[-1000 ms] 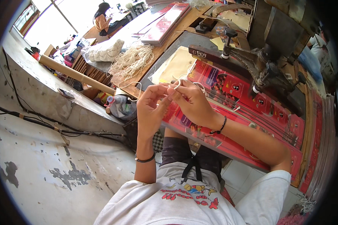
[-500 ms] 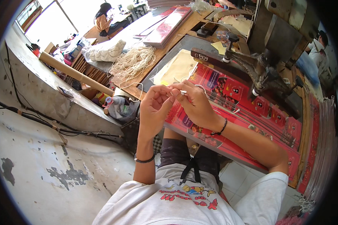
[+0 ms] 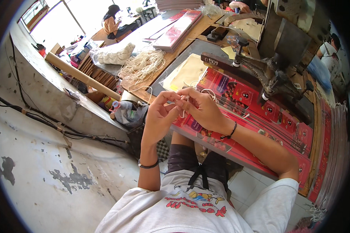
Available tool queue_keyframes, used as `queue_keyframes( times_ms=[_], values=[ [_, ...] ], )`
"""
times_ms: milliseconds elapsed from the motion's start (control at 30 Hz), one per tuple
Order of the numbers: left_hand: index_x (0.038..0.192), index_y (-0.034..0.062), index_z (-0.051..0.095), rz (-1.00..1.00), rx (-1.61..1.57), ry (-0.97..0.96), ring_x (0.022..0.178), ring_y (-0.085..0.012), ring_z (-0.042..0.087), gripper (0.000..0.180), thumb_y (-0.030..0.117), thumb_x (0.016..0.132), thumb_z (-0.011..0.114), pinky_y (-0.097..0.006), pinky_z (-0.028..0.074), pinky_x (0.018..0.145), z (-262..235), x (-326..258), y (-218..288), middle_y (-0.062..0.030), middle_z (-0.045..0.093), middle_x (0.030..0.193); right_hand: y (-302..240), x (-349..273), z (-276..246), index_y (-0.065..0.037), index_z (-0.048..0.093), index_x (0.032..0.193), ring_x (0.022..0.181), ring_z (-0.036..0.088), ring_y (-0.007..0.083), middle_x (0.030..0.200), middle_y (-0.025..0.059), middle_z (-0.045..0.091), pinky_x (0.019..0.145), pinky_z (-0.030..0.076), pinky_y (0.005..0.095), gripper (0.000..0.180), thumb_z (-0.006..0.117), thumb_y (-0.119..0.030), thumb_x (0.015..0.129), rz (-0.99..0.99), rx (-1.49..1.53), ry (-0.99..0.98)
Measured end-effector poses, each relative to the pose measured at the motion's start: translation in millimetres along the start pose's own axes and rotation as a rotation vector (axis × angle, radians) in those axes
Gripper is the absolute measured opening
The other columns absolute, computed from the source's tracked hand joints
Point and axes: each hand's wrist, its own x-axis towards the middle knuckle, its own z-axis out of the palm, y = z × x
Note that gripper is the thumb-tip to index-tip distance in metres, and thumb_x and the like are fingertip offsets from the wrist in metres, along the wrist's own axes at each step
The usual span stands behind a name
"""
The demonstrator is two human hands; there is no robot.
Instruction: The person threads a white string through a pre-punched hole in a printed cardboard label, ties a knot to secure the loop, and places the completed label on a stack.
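Observation:
My left hand (image 3: 158, 118) and my right hand (image 3: 201, 112) meet above the near corner of a stack of red printed sheets (image 3: 245, 126). Both are closed, thumbs and fingertips pinching a thin white cord (image 3: 184, 113). A short length of it dangles between the fingers, and a loop curves out behind my right hand. How the cord runs inside the fingers is hidden. Beyond my hands lies a yellowish paper sheet (image 3: 186, 72). More cord rests in a loose heap (image 3: 144, 65) on the wooden table.
A heavy metal press (image 3: 278, 73) with knobs stands over the red sheets. A bundle of cord in plastic (image 3: 116, 53) lies left of the heap. Further back is a stack of printed pieces (image 3: 179, 31). A long cardboard tube (image 3: 81, 75) leans along the wall. Two people sit further off.
The white cord now hangs lower between my fingertips, where before only a bit of it showed. My hands stay together in almost the same place; the view has shifted slightly.

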Motion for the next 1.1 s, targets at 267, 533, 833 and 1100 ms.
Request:
queue_keyframes(
  times_ms=[267,533,833,1100],
  values=[
    [0.119,-0.0023,0.051,-0.010,0.112,0.054,0.094,-0.0083,0.060,0.026,-0.007,0.093,0.055,-0.021,0.050,0.077,8.3,0.7,1.2,-0.0046,0.056,0.104,1.6,-0.7,-1.2,0.002,0.063,0.116,0.075,0.068,0.0131,0.085,0.0121,0.070,0.067,0.053,0.0291,0.030,0.065,-0.022,0.097,-0.045,-0.083,0.047],
    [0.112,0.0010,0.052,0.113,0.045,0.230,0.090,-0.0066,0.054,0.019,-0.001,0.095,0.059,-0.020,0.046,0.079,11.7,12.6,-2.2,-0.0026,0.052,0.101,2.4,-4.1,6.5,0.001,0.061,0.115,0.080,0.072,0.0152,0.090,0.0111,0.071,0.072,0.057,0.0282,0.041,0.076,-0.027,0.089,-0.052,0.063,0.071],
    [0.113,0.0026,0.052,0.125,0.098,0.337,0.085,-0.0041,0.051,0.017,0.000,0.097,0.056,-0.020,0.044,0.073,21.7,20.1,-7.0,-0.0003,0.052,0.097,7.9,-1.8,5.6,0.002,0.062,0.113,0.082,0.073,0.0175,0.093,0.0131,0.073,0.075,0.058,0.0308,0.029,0.070,-0.014,0.089,-0.038,-0.071,0.102],
    [0.115,0.0025,0.051,0.134,0.181,0.349,0.082,-0.0032,0.046,0.017,-0.001,0.098,0.052,-0.019,0.041,0.069,33.6,17.9,2.7,0.0011,0.048,0.093,2.1,-1.3,3.9,0.001,0.060,0.114,0.082,0.074,0.0198,0.091,0.0148,0.074,0.075,0.058,0.0307,0.029,0.067,-0.008,0.087,0.017,-0.018,0.035]
  ],
)
